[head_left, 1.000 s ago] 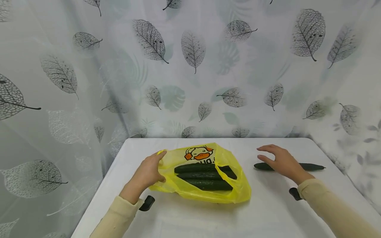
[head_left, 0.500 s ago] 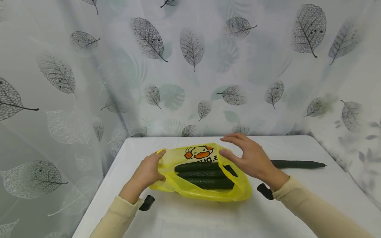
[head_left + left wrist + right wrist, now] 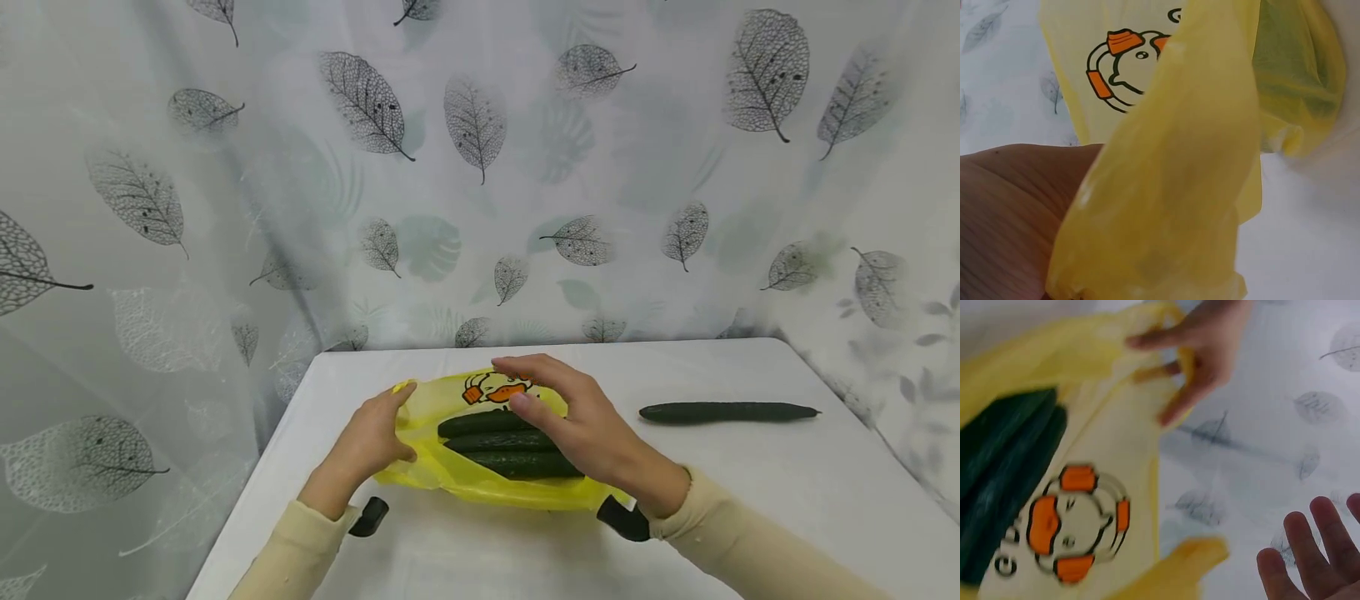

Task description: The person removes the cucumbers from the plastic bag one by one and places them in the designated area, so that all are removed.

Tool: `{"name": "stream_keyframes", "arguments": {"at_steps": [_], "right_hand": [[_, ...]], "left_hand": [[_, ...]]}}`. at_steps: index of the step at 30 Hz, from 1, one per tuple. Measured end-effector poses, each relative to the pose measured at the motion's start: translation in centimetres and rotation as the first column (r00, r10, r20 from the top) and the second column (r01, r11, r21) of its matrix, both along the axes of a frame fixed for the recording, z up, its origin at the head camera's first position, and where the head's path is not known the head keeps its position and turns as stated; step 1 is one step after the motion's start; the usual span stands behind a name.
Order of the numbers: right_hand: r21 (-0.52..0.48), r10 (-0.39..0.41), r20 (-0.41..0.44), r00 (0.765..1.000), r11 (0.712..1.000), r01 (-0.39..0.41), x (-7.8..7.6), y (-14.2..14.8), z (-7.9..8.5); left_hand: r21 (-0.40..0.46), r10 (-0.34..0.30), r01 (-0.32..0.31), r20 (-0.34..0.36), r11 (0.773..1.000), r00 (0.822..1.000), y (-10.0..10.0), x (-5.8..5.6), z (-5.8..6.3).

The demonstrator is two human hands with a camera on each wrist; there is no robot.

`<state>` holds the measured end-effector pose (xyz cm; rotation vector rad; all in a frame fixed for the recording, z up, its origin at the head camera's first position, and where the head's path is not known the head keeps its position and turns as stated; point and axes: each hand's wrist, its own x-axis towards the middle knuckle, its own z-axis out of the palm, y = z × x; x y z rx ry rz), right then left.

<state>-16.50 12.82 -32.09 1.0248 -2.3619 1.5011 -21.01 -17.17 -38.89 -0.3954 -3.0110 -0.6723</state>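
Dark green cucumbers (image 3: 502, 442) lie side by side in the mouth of a yellow plastic bag (image 3: 517, 497) with a duck print. My left hand (image 3: 365, 442) holds the bag's left end at the opening; the film covers part of its fingers in the left wrist view. My right hand (image 3: 588, 421) hovers over the bag's right part with fingers spread and nothing held. It hides the right ends of the cucumbers. In the right wrist view its fingertips (image 3: 1294, 522) stand apart near the bag's edge. Another cucumber (image 3: 727, 412) lies on the table to the right.
The white table (image 3: 720, 492) carries the bag and the lone cucumber. Behind its far edge hangs a leaf-patterned curtain (image 3: 480, 208), which continues along both sides. Black straps (image 3: 367, 517) show at the wrists.
My right hand has moved left, from above the lone cucumber to over the bag. The left hand stays at the bag's left end, and the cucumbers have not moved.
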Motion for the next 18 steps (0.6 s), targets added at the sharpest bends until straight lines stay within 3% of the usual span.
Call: {"name": "stream_keyframes", "arguments": {"at_steps": [2,4,8,12,15,18], "right_hand": [[-0.109,0.081,0.052,0.995,0.991,-0.075,0.1,-0.7,0.3],[-0.227,0.17,0.108,0.979,0.963,-0.143,0.2,-1.3,0.6],[-0.449,0.338,0.19,0.922,0.865,-0.224,0.2,-2.4,0.9],[-0.561,0.43,0.227,0.874,0.791,-0.244,0.1,-3.1,0.3],[-0.573,0.445,0.253,0.859,0.784,-0.237,-0.2,-3.5,-0.6],[-0.562,0.422,0.295,0.857,0.802,-0.202,-0.5,-3.8,-1.8]], "left_hand": [[-0.004,0.001,-0.001,0.003,1.0,1.0,0.0,0.0,0.0],[-0.005,0.002,-0.002,0.007,1.0,1.0,0.0,0.1,-0.1],[-0.005,0.001,-0.001,0.004,1.0,1.0,-0.1,0.1,-0.4],[-0.001,-0.003,0.003,-0.002,1.0,1.0,-0.2,0.0,-0.6],[0.002,-0.003,0.003,-0.002,1.0,1.0,-0.2,0.0,-0.6],[0.001,-0.002,0.002,0.003,1.0,1.0,-0.2,0.0,-0.6]]}}
